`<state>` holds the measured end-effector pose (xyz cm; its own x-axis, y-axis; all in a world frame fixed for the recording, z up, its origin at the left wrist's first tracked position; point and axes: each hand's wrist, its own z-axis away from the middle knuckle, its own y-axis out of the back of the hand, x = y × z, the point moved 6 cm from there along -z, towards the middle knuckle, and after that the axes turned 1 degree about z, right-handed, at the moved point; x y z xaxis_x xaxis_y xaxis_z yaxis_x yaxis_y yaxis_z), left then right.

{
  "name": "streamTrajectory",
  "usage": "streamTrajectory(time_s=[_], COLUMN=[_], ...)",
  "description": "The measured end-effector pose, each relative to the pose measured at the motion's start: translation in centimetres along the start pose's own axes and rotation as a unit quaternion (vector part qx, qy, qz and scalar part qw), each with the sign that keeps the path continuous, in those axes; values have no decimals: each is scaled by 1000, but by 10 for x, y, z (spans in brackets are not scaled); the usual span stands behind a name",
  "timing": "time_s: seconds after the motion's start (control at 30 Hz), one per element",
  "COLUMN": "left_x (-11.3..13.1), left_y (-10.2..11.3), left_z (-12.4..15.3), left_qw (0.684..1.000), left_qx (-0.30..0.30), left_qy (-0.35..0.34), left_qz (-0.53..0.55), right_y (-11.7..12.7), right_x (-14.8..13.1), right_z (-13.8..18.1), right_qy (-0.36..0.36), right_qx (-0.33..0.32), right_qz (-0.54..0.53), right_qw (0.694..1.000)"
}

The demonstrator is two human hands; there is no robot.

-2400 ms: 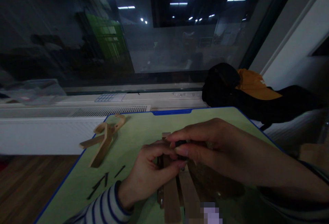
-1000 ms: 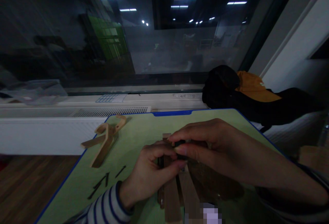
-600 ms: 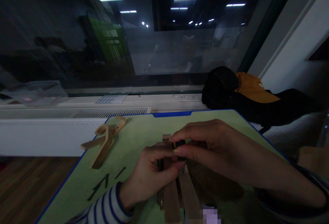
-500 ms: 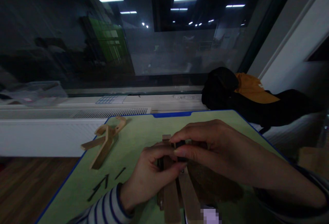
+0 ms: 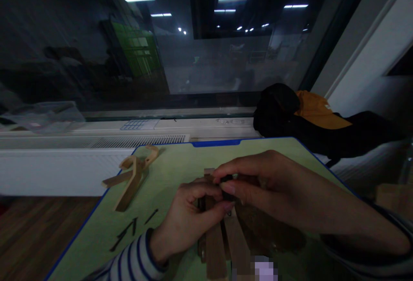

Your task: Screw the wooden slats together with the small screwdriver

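Observation:
A small dark piece (image 5: 228,189) is pinched between the thumb and forefinger of my right hand (image 5: 261,182). From the left, my left hand (image 5: 193,210) closes its thumb and forefinger about the lower side of the same piece; the exact contact is partly hidden. Beneath both hands lies an assembly of light wooden slats (image 5: 217,253), its far end (image 5: 209,172) showing beyond my fingers. A small metal fitting (image 5: 229,213) shows on the right slat, just below my left thumb. A brown, shiny form (image 5: 274,233) is seen under my right forearm; its kind is unclear.
Joined curved wooden parts (image 5: 134,177) lie at the left of the green, blue-edged board (image 5: 180,156). Several dark screws or bolts (image 5: 124,233) are beside my left sleeve. Behind are a radiator (image 5: 64,169), a plastic box (image 5: 48,115), and dark clothing with an orange cap (image 5: 318,111).
The fingers of my right hand have shifted slightly around the dark piece, which now looks tilted. My left hand stays nearly in place.

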<state>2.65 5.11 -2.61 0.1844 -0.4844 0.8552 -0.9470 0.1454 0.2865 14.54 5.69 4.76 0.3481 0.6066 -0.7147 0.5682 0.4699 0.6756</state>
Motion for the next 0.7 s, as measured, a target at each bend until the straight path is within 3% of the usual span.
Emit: streamTrajectory(time_s=[0.43, 0.7], left_x=[-2, -1], left_y=[-3, 1], left_z=[-1, -1], left_qw=[999, 1000], left_qx=[-51, -6], left_qy=[12, 15], left_qz=[-13, -12], right_y=[-2, -2], right_x=[0, 0], right_z=[-3, -3], right_qy=[8, 18], right_qx=[10, 14], right_qz=[32, 35], right_qw=[999, 999])
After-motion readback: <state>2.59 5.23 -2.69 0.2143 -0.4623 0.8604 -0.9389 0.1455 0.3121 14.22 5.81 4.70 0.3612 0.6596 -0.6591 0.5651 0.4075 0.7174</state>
